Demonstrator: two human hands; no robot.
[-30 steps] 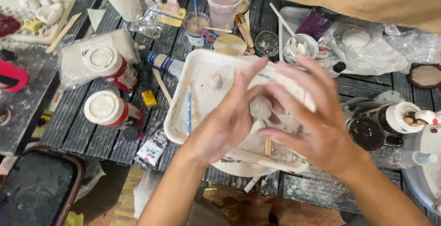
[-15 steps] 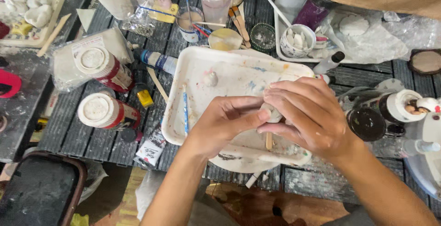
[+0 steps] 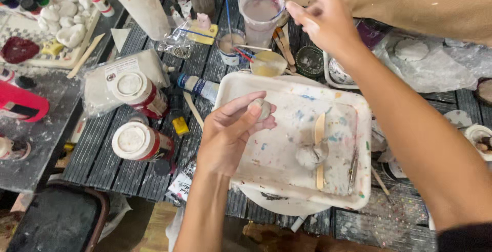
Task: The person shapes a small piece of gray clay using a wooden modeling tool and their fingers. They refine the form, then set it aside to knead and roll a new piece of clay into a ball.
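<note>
My left hand (image 3: pixel 233 129) pinches a small grey-white lump of clay (image 3: pixel 262 107) between thumb and fingertips, above the left part of a paint-stained white tray (image 3: pixel 287 193). My right hand (image 3: pixel 325 20) is stretched far out over the table's back, fingers loosely curled, near a plastic cup of cloudy water (image 3: pixel 260 14) and a small white bowl (image 3: pixel 338 72). I cannot tell whether it holds anything. On the tray lie another clay lump (image 3: pixel 309 155) and a wooden stick (image 3: pixel 319 144).
Two red cans with white lids (image 3: pixel 134 140) (image 3: pixel 134 89) and a white powder bag (image 3: pixel 105 78) stand left of the tray. A board with white clay pieces (image 3: pixel 59 26) is at the far left. Brushes, small cups and plastic wrap (image 3: pixel 435 67) crowd the back.
My hands, which worked the clay together over the tray, have parted. My right hand has reached up toward the cups at the back while my left keeps the clay.
</note>
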